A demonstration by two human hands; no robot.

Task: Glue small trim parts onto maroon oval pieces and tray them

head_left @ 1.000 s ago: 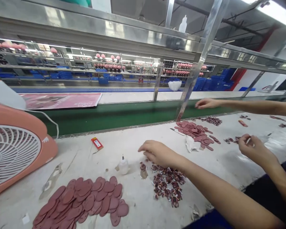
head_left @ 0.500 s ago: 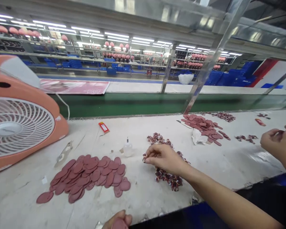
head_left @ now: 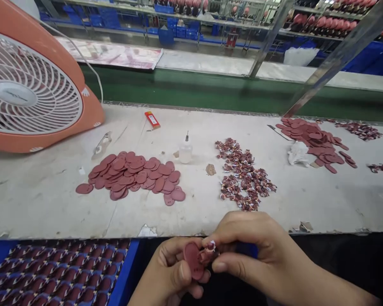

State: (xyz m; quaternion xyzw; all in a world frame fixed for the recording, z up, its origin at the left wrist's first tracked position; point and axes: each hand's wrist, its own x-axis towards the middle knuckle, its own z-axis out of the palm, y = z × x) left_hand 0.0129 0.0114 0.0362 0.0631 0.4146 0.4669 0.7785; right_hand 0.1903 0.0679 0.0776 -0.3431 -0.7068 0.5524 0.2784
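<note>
Right hand [head_left: 258,248] drawn back | pinches piece [head_left: 207,255] (maroon) | left hand [head_left: 167,272]: disc [head_left: 192,256]

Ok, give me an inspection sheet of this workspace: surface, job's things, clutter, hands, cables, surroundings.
Surface: pale table, stained, front edge chipped.
Job's things: pile of reddish ovals, then a bottle with a needle tip, then a pile of small brown parts; blue crate of brown pieces below the table edge.
Clutter: red packet, brown scrap, crumpled white tissue.
Hands: left hand holds one oval; right hand pinches a small part at it, contact unclear.
Cables: white cord beside the orange fan; ends hidden.
Surroundings: green strip behind the table, slanted metal post, blue bins beyond.
</note>
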